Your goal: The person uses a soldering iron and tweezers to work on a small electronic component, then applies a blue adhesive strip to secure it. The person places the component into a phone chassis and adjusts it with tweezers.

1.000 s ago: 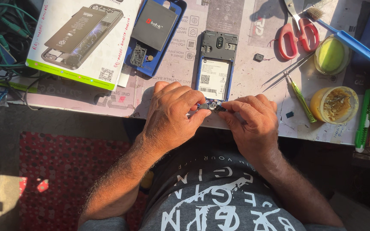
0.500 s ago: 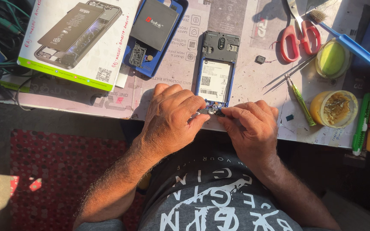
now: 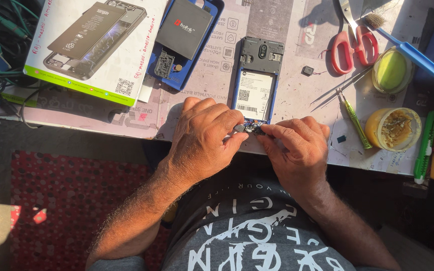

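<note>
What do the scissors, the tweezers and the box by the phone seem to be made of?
Scissors: shiny steel-looking blades, glossy red handles, probably plastic. Tweezers: thin, bright and reflective, likely bare metal. Box: flat printed faces with crisp edges, apparently coated cardboard.

A single head-worn camera is looking steeply down from above the person's chest, facing forward over the tabletop [image 3: 287,20]. It is sitting close, framing both forearms, the lap and the near tabletop edge.
</note>
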